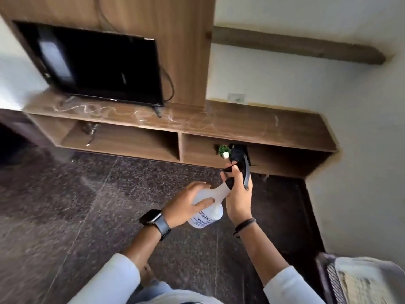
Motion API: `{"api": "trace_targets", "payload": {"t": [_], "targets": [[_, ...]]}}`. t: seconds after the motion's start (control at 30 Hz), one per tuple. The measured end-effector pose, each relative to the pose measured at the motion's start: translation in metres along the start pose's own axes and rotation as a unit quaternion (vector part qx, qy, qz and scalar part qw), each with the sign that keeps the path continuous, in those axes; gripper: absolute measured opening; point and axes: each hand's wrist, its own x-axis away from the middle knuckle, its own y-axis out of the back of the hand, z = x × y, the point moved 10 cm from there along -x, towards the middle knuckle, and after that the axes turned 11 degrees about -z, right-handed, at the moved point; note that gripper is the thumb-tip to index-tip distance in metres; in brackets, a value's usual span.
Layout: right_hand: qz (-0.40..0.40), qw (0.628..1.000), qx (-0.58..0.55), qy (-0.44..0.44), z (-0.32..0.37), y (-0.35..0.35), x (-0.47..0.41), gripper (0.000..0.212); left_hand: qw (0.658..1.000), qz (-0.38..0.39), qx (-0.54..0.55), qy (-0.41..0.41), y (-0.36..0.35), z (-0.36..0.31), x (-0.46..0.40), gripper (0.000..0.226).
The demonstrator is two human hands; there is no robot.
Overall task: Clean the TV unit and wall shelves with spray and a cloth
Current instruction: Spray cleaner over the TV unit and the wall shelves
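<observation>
Head view: at far left the TV [98, 66] hangs on a wood panel [175, 29], its logo too small to read, with a cable [168, 84] looping down its right side. Below it the TV unit [197, 123] runs across the wall, its top streaked with whitish smears. A small dark object, not clear enough to name, lies in its left compartment; a tiny potted plant [224, 150] stands in the right one. The left hand [186, 207], a watch [156, 223] on its wrist, rests with straight fingers on the body of a clear spray bottle [208, 213]. The blue label print is blurred; only something like "NISSAN" shows. The right hand [237, 194] grips the bottle's black spray head, partly hiding the plant's compartment. Upper right, a wall shelf [306, 46] juts from the white wall. At lower right lies a patterned fabric [359, 281]. The floor [87, 205] is dark speckled stone.
</observation>
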Motion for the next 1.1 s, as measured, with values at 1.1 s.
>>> {"api": "trace_targets", "payload": {"t": [1.1], "targets": [[0.262, 0.914, 0.035, -0.308, -0.341, -0.700, -0.013, 0.019, 0.911, -0.250, 0.137, 0.296, 0.514, 0.426, -0.113, 0.079]]}}
